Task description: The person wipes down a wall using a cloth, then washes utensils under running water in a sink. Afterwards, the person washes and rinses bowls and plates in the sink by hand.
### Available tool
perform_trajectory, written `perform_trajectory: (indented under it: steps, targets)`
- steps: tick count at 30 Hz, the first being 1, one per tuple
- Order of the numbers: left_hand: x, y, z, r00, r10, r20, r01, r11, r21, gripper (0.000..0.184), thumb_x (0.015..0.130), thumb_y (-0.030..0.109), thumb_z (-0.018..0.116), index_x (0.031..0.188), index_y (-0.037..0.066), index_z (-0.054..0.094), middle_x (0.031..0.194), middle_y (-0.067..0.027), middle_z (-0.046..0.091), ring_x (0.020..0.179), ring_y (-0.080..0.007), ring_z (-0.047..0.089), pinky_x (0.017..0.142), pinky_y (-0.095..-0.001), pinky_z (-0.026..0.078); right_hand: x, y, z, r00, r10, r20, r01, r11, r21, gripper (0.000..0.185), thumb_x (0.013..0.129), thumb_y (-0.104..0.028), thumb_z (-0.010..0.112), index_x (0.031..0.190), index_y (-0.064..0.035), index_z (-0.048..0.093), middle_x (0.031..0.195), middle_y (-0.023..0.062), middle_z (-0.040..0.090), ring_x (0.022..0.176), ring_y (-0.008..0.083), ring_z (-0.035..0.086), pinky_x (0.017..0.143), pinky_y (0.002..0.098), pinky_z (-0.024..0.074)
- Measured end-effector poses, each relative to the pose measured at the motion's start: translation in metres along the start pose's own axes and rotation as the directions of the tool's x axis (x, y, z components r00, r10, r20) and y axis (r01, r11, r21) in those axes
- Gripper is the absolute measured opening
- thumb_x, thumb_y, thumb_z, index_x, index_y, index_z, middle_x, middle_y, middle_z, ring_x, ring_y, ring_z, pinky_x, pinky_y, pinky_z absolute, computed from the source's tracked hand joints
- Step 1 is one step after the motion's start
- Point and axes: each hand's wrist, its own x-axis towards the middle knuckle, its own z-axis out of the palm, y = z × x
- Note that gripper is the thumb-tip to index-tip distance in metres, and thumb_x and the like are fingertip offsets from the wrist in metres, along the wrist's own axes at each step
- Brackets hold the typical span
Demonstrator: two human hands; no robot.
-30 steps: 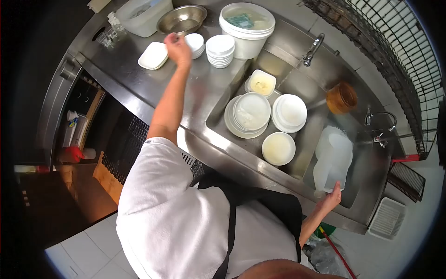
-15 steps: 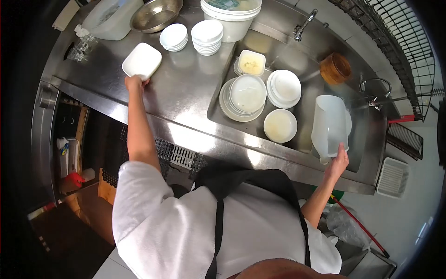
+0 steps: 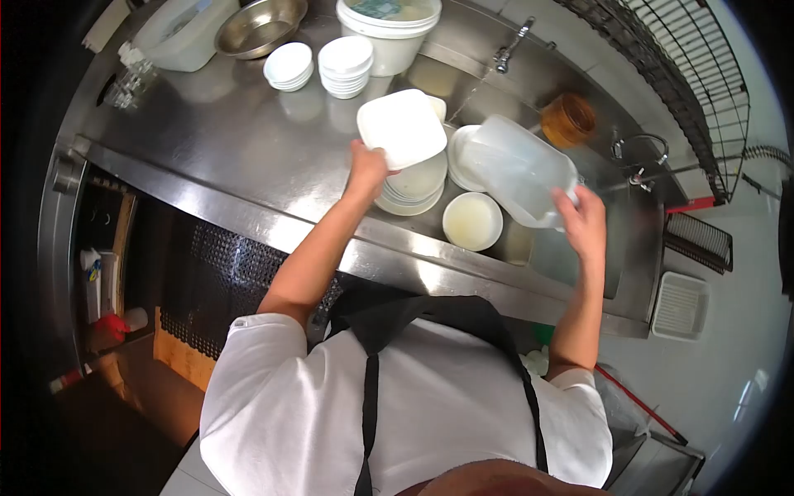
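My left hand (image 3: 366,174) grips the near corner of a white square dish (image 3: 403,128), held tilted above the left part of the sink. Beneath it, a stack of round white plates (image 3: 413,188) is partly covered. My right hand (image 3: 585,221) has its fingers closed on the near right end of a translucent plastic container (image 3: 521,174), which is tipped over the sink. The container hides much of another white plate stack (image 3: 460,165). A round white bowl (image 3: 473,221) with a yellowish inside sits in front of it.
Stacked white bowls (image 3: 346,66) and smaller bowls (image 3: 289,68), a metal bowl (image 3: 260,29) and a white bucket (image 3: 393,41) stand on the steel counter (image 3: 207,140). Water runs from the faucet (image 3: 514,45). A brown wooden bowl (image 3: 568,120) lies at the sink's back.
My left hand has lifted the square dish off the counter and carried it right, over the sink. My right hand has raised the plastic container leftward and tilted it over the dishes.
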Motion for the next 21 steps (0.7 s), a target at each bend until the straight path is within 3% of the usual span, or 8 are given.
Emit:
perform_trajectory:
  steps: [2,5,8,12,15,16,19,21]
  targets:
    - [0.008,-0.022,0.04,1.0,0.008,-0.007,-0.007,1.0,0.027,0.042,0.085,-0.003,0.045,0.125,-0.001,0.03,0.119,-0.0215,0.05,0.097,-0.0318,0.062,0.06,-0.0424,0.058,0.007,-0.043,0.005,0.995,0.067,0.078,-0.029,0.912,-0.409,0.031,0.083,-0.029,0.069,0.076,-0.0002,0.063,0.061,0.0077,0.061,0.052,0.0176,0.052,0.063,0.0306,0.0425]
    - [0.04,-0.065,0.082,1.0,-0.02,0.01,0.02,1.0,0.003,0.045,0.083,-0.003,0.047,0.125,0.0,0.03,0.12,-0.0199,0.051,0.097,-0.0331,0.062,0.062,-0.044,0.056,0.012,-0.032,0.027,0.956,-0.269,0.118,0.287,0.772,-0.567,0.036,0.079,-0.033,0.073,0.068,-0.0024,0.058,0.062,0.0127,0.061,0.055,0.0285,0.057,0.067,0.0388,0.0429]
    - [0.067,-0.098,0.107,0.992,-0.123,-0.02,0.121,0.991,-0.047,0.046,0.083,0.001,0.048,0.126,0.009,0.034,0.123,-0.0176,0.051,0.1,-0.0343,0.061,0.061,-0.0493,0.054,0.004,-0.029,0.029,0.955,-0.279,0.1,0.284,0.767,-0.576,0.039,0.076,-0.036,0.075,0.066,-0.0037,0.056,0.061,0.0122,0.062,0.06,0.0326,0.061,0.072,0.0439,0.0422]
    - [0.054,-0.086,0.11,0.983,-0.156,-0.101,0.162,0.985,0.058,0.043,0.083,0.0,0.046,0.124,0.01,0.039,0.119,-0.0158,0.055,0.099,-0.0325,0.061,0.066,-0.0471,0.054,-0.01,0.018,-0.007,0.988,-0.124,-0.093,0.047,0.811,-0.583,0.038,0.077,-0.037,0.074,0.066,-0.0043,0.057,0.061,0.0118,0.063,0.061,0.0318,0.062,0.072,0.0424,0.0437]
    - [0.039,-0.072,0.113,0.97,0.201,-0.138,-0.143,0.927,0.347,0.045,0.083,-0.003,0.044,0.126,0.01,0.043,0.116,-0.0187,0.058,0.101,-0.0344,0.061,0.077,-0.0449,0.052,-0.025,0.093,-0.044,0.974,0.044,-0.224,-0.181,0.749,-0.637,0.035,0.079,-0.035,0.072,0.069,-0.0043,0.059,0.065,0.0137,0.066,0.065,0.0331,0.065,0.072,0.0431,0.0451]
    - [0.052,-0.082,0.108,0.919,0.377,-0.116,-0.24,0.767,0.595,0.046,0.083,-0.004,0.045,0.127,0.007,0.046,0.117,-0.023,0.06,0.108,-0.0364,0.06,0.092,-0.0406,0.045,-0.031,0.125,-0.053,0.971,0.019,-0.239,-0.193,0.655,-0.731,0.034,0.08,-0.037,0.07,0.072,-0.0047,0.061,0.064,0.0135,0.066,0.066,0.034,0.065,0.073,0.0435,0.0451]
    - [0.048,-0.064,0.102,0.734,0.671,0.106,-0.55,0.497,0.671,0.042,0.084,0.0,0.054,0.125,0.007,0.048,0.111,-0.0224,0.063,0.104,-0.039,0.061,0.09,-0.0428,0.046,-0.05,0.203,-0.071,0.938,0.217,-0.271,-0.341,0.435,-0.833,0.037,0.08,-0.042,0.066,0.083,-0.0056,0.067,0.077,0.0159,0.069,0.078,0.035,0.066,0.081,0.0476,0.0437]
    - [0.045,-0.056,0.106,0.748,0.652,0.122,-0.547,0.503,0.669,0.04,0.083,0.002,0.059,0.123,0.007,0.051,0.108,-0.0212,0.065,0.101,-0.0396,0.062,0.089,-0.0431,0.047,-0.062,0.255,-0.069,0.919,0.305,-0.251,-0.354,0.352,-0.866,0.041,0.08,-0.045,0.064,0.086,-0.0053,0.068,0.083,0.0168,0.069,0.082,0.0362,0.066,0.085,0.05,0.0442]
